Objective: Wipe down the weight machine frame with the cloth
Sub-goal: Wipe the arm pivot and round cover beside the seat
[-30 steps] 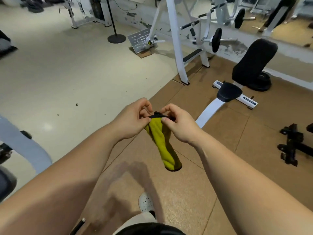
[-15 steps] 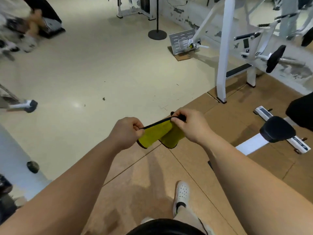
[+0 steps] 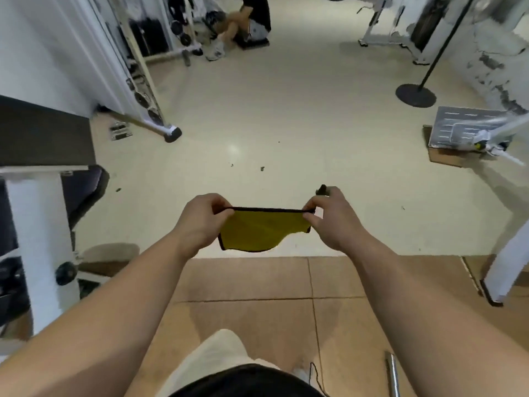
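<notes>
Head view: left hand (image 3: 200, 222) and right hand (image 3: 329, 220) each pinch a top corner of the yellow cloth (image 3: 262, 233). Its black-trimmed upper edge is taut between them and its lower edge hangs free. Cloth is in the air, above the seam where brown mat (image 3: 257, 282) meets pale floor (image 3: 286, 124). White machine frame (image 3: 40, 224) close at left, white post (image 3: 509, 270) at right, open floor between.

No text, label, brand or number can be read anywhere. The grey footplate (image 3: 469, 126) at the far right carries rows of pale dashes, too blurred to tell as letters. The yellow cloth (image 3: 263, 232) shows only a dark hem, and the white machine frame (image 3: 40, 224) at the near left shows no legible marking.
</notes>
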